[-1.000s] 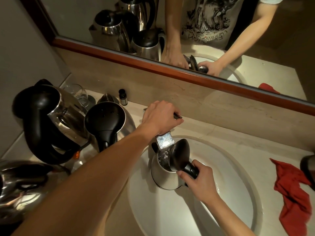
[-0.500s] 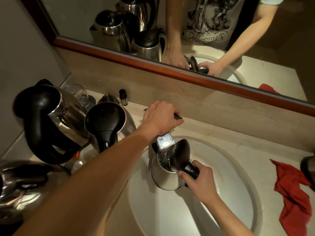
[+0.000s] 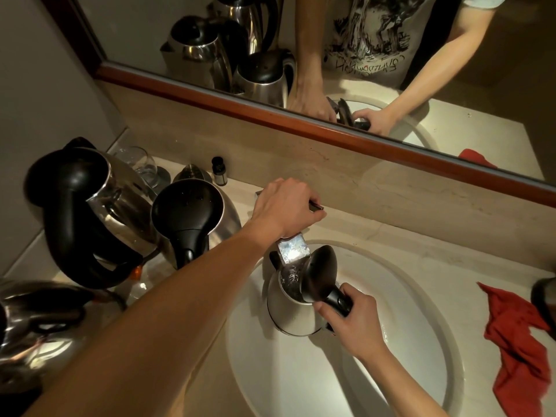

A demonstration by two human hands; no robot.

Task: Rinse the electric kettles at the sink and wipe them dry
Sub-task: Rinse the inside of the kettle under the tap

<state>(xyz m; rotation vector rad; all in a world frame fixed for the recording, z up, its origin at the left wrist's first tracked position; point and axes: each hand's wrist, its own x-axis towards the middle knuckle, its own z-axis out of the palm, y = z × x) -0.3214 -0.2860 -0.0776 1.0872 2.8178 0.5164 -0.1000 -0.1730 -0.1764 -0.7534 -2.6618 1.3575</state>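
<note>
A steel electric kettle (image 3: 290, 308) is held over the white oval sink basin (image 3: 406, 341), its black lid (image 3: 319, 273) hinged open and standing up, with the open mouth directly under the flat chrome faucet spout (image 3: 293, 246). Water shows inside the kettle. The right hand (image 3: 350, 322) grips the kettle's black handle (image 3: 338, 299), fingers curled round it from the near side. The left hand (image 3: 285, 207) reaches across from the left with its arm stretched over the counter; its fingers are curled down over the faucet lever (image 3: 316, 206), whose thin dark end pokes out to the right of the knuckles. On the beige stone counter (image 3: 391, 224) to the left of the basin stand more kettles: a steel kettle with a closed black lid (image 3: 192, 212) just beside the basin, a taller tilted-looking steel kettle with a big black handle (image 3: 90, 215) behind and left of it, and another shiny steel kettle (image 3: 39, 329) at the near left edge, only partly in view. A clear drinking glass (image 3: 138, 164) and a small dark bottle (image 3: 218, 171) sit at the back against the splashback. To the right of the basin a crumpled red cloth (image 3: 517, 344) lies on the counter, with a dark rounded object (image 3: 544, 299) cut off by the right edge just beside it. The wood-framed mirror (image 3: 210, 94) above reflects the kettles, both hands and the person's printed T-shirt.
</note>
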